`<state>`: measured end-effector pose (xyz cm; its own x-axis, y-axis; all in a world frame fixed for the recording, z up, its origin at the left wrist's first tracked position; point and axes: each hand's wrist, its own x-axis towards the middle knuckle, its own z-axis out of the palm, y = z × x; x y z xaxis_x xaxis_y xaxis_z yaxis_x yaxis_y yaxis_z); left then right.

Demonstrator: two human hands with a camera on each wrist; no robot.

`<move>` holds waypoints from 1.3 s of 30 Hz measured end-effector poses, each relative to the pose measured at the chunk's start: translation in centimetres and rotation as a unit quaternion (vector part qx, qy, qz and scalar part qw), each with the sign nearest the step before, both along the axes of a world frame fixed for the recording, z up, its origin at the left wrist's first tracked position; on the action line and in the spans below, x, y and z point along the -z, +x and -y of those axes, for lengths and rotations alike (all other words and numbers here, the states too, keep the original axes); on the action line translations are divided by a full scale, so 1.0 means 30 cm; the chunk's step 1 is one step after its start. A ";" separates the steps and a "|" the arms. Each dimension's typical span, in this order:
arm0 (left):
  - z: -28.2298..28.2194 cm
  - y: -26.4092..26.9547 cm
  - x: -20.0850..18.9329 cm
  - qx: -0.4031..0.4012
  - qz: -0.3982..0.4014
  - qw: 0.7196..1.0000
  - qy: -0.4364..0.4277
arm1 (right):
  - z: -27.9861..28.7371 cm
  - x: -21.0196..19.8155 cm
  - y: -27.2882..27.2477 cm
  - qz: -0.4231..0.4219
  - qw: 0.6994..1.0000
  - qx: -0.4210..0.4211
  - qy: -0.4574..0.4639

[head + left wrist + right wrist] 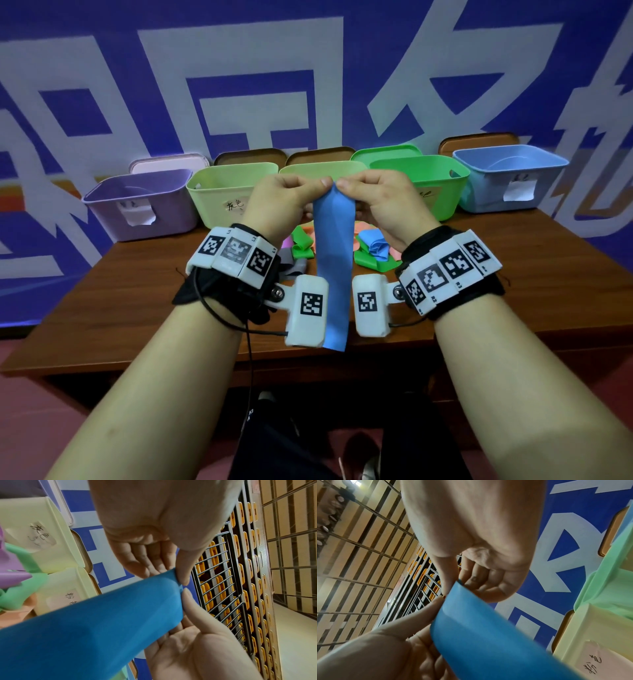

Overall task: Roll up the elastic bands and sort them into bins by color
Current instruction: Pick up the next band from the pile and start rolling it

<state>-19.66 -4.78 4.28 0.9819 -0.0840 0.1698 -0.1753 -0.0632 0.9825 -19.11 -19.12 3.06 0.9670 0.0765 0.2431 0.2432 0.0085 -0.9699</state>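
Observation:
A long blue elastic band (334, 260) hangs unrolled in the air between my wrists, its lower end near the table's front edge. My left hand (317, 186) and right hand (346, 186) pinch its top edge side by side, thumbs almost touching. In the left wrist view the left hand (178, 573) pinches one corner of the blue band (102, 622) between thumb and fingers. In the right wrist view the right hand (456, 584) pinches the other corner of the blue band (488, 635). The blue bin (507, 178) stands at the far right of the row.
A row of bins lines the back of the wooden table (137, 308): purple bin (137, 205), pale green bin (222, 192), another pale bin (322, 168) behind my hands, green bin (435, 181). Loose green bands (301, 248), a crumpled blue band (376, 246) and pink ones lie under my hands.

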 end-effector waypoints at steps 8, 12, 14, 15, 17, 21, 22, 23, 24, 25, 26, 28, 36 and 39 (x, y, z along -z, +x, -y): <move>0.002 0.058 0.042 -0.023 0.011 1.000 -0.014 | -0.005 0.019 0.048 0.007 0.999 0.031 -0.025; 0.005 0.065 0.028 -0.020 0.019 0.999 -0.016 | -0.007 0.012 0.055 0.024 0.999 0.045 -0.013; 0.007 0.060 0.020 -0.018 0.020 0.999 -0.019 | -0.005 0.006 0.053 0.033 0.998 0.048 -0.004; 0.008 0.054 0.015 -0.017 0.021 0.999 -0.020 | -0.004 0.002 0.050 0.037 0.998 0.050 0.000; 0.010 0.041 0.002 -0.015 0.023 0.999 -0.019 | -0.001 -0.009 0.042 0.046 0.998 0.049 0.005; 0.009 0.000 -0.035 -0.001 0.019 1.000 -0.020 | 0.002 -0.038 0.012 0.059 0.997 0.046 0.000; 0.008 -0.012 -0.045 0.000 0.021 1.000 -0.018 | 0.002 -0.046 0.001 0.061 0.997 0.043 0.003; 0.007 -0.024 -0.054 0.001 0.023 1.000 -0.017 | 0.002 -0.053 -0.007 0.064 0.997 0.041 0.005; 0.007 -0.035 -0.062 0.001 0.025 1.000 -0.016 | 0.002 -0.061 -0.017 0.067 0.997 0.041 0.006; 0.007 -0.046 -0.070 0.002 0.026 1.000 -0.016 | 0.003 -0.067 -0.026 0.069 0.997 0.041 0.005; 0.007 -0.056 -0.076 0.003 0.026 1.000 -0.017 | 0.005 -0.074 -0.036 0.070 0.997 0.039 0.007; 0.007 -0.070 -0.085 0.009 0.018 1.000 -0.023 | 0.008 -0.081 -0.050 0.068 0.997 0.033 0.013; 0.008 -0.083 -0.066 0.023 -0.015 1.000 -0.014 | 0.017 -0.047 -0.054 0.032 0.999 0.015 0.033; 0.008 -0.068 -0.045 0.021 -0.015 1.000 0.003 | 0.023 -0.028 -0.043 0.009 0.999 0.009 0.033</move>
<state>-21.70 -5.01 5.62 0.9821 -0.1254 0.1402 -0.1489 -0.0629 0.9868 -20.41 -19.80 3.90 0.9637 0.0424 0.2636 0.2605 0.0673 -0.9631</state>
